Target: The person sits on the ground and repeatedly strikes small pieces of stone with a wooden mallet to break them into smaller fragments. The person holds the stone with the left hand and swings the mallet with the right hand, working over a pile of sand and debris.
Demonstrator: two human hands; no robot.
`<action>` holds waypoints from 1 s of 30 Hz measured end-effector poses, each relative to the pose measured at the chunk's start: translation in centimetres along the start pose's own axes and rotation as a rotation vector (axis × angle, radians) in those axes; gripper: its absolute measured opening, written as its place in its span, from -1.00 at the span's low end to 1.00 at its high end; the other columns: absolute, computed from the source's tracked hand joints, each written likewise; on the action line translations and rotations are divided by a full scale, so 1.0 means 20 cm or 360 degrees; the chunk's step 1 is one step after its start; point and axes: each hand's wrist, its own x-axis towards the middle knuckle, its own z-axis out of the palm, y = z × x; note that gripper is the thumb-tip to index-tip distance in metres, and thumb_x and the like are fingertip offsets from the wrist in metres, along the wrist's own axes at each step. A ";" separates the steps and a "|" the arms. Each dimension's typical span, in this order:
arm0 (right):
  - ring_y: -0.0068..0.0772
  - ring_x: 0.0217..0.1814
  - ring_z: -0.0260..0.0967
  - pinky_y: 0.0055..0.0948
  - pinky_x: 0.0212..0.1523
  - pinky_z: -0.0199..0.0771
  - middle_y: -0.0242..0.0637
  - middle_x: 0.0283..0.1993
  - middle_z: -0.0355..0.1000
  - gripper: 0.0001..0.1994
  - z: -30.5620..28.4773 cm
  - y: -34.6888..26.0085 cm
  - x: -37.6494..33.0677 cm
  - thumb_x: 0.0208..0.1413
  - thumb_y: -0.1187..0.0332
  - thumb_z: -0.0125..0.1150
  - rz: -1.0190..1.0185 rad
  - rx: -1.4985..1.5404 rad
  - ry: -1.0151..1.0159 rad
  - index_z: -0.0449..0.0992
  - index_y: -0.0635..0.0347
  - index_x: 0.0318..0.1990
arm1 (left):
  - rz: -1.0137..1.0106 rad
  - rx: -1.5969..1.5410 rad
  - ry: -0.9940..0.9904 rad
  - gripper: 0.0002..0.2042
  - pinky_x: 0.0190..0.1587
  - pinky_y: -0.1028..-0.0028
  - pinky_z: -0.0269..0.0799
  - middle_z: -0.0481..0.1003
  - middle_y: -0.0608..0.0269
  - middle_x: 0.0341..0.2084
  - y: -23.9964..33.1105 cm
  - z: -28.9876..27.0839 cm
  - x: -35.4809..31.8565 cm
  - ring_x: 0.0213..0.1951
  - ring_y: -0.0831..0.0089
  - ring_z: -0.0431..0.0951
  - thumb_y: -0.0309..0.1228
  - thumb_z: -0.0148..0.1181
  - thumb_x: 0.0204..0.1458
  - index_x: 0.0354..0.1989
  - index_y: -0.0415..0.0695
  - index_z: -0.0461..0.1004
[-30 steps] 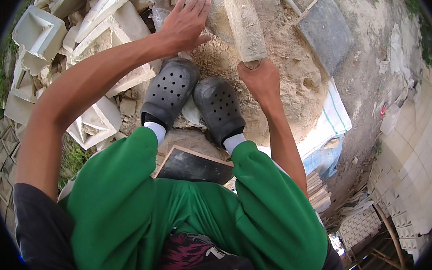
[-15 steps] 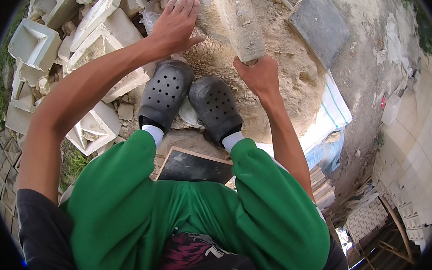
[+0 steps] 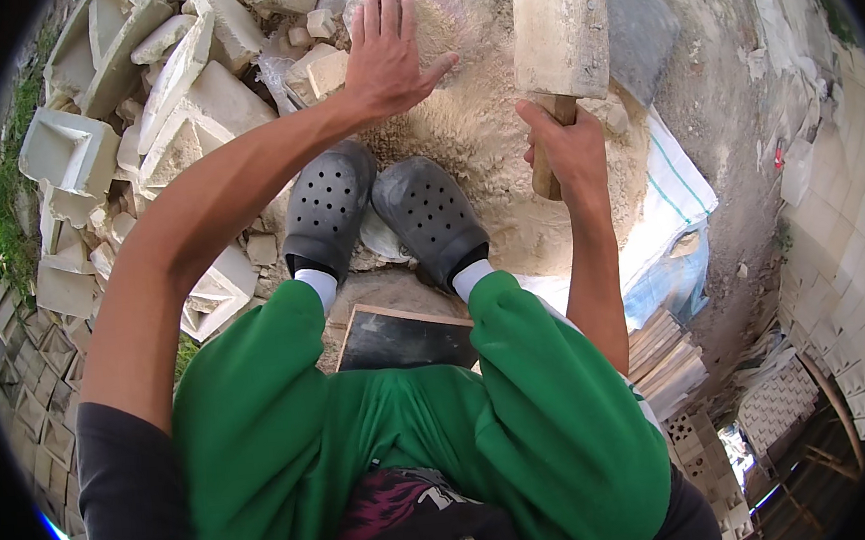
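Currently we list, largest first: sandy mound [image 3: 463, 137], our left hand [image 3: 388, 57] spread flat and released on it; wooden mallet [image 3: 559, 35], raised just beside, handle clenched in our right hand [image 3: 565, 150]. Risk: a stray blow could catch those fingers. Broken blocks [image 3: 180, 97] crowd left; grey clogs [image 3: 378, 214] sit near.
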 end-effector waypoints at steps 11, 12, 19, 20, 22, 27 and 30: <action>-0.45 -0.55 0.53 -0.44 -0.42 0.51 -0.23 -0.48 0.57 -0.54 0.01 0.05 -0.02 -0.03 0.05 0.45 -0.0073 -0.0014 -0.0109 0.61 0.36 -0.23 | 0.0459 -0.0349 -0.0253 -0.08 0.51 0.05 -0.15 -0.04 -0.34 0.46 0.21 -0.14 -0.14 0.51 -0.12 -0.10 0.10 0.14 0.21 0.42 -0.49 -0.01; -0.44 -0.54 0.54 -0.43 -0.41 0.51 -0.23 -0.47 0.57 -0.52 0.01 0.04 -0.02 -0.04 0.04 0.44 -0.0088 -0.0072 -0.0116 0.61 0.36 -0.22 | 0.0307 -0.0243 -0.0159 -0.07 0.51 0.05 -0.15 -0.05 -0.36 0.45 0.14 -0.12 -0.13 0.51 -0.15 -0.11 0.11 0.13 0.21 0.42 -0.50 -0.02; -0.41 -0.52 0.56 -0.40 -0.38 0.54 -0.21 -0.44 0.59 -0.50 0.04 0.01 -0.01 -0.04 0.01 0.44 -0.0031 -0.0136 -0.0112 0.62 0.35 -0.19 | 0.0190 -0.0103 -0.0322 -0.05 0.51 0.05 -0.12 -0.07 -0.48 0.43 0.03 -0.11 -0.12 0.50 -0.26 -0.13 0.14 0.09 0.21 0.40 -0.57 -0.01; -0.41 -0.52 0.56 -0.40 -0.37 0.54 -0.20 -0.43 0.59 -0.51 0.04 0.00 -0.01 -0.04 0.02 0.44 -0.0032 -0.0128 -0.0129 0.62 0.34 -0.19 | 0.0285 -0.0166 -0.0411 -0.05 0.51 0.06 -0.10 -0.06 -0.48 0.43 0.07 -0.14 -0.16 0.50 -0.26 -0.12 0.15 0.09 0.21 0.39 -0.57 0.00; -0.40 -0.50 0.58 -0.38 -0.35 0.55 -0.18 -0.41 0.60 -0.51 0.04 -0.02 -0.02 -0.04 0.02 0.44 -0.0054 -0.0142 -0.0150 0.62 0.33 -0.18 | 0.0369 -0.0309 -0.0509 -0.12 0.49 0.12 -0.02 0.01 -0.31 0.45 0.11 -0.16 -0.20 0.51 -0.09 -0.04 0.08 0.14 0.19 0.38 -0.52 0.08; -0.20 -0.33 0.65 -0.30 -0.25 0.59 -0.03 -0.34 0.63 -0.52 0.13 -0.01 -0.02 -0.03 0.06 0.43 -0.0430 -0.0150 -0.0134 0.62 0.34 -0.13 | 0.0438 -0.0622 -0.0571 -0.27 0.48 0.16 0.07 0.08 -0.03 0.47 0.04 -0.18 -0.25 0.50 0.09 0.03 -0.11 0.25 0.15 0.38 -0.32 0.19; -0.21 -0.44 0.61 -0.30 -0.33 0.55 -0.02 -0.40 0.61 -0.58 0.20 0.03 0.00 0.02 0.14 0.43 -0.0779 -0.0341 -0.0046 0.62 0.42 -0.23 | 0.0397 -0.0414 -0.0465 -0.30 0.47 0.16 0.08 0.09 0.01 0.47 -0.05 -0.24 -0.28 0.50 0.06 0.03 -0.18 0.29 0.13 0.38 -0.26 0.21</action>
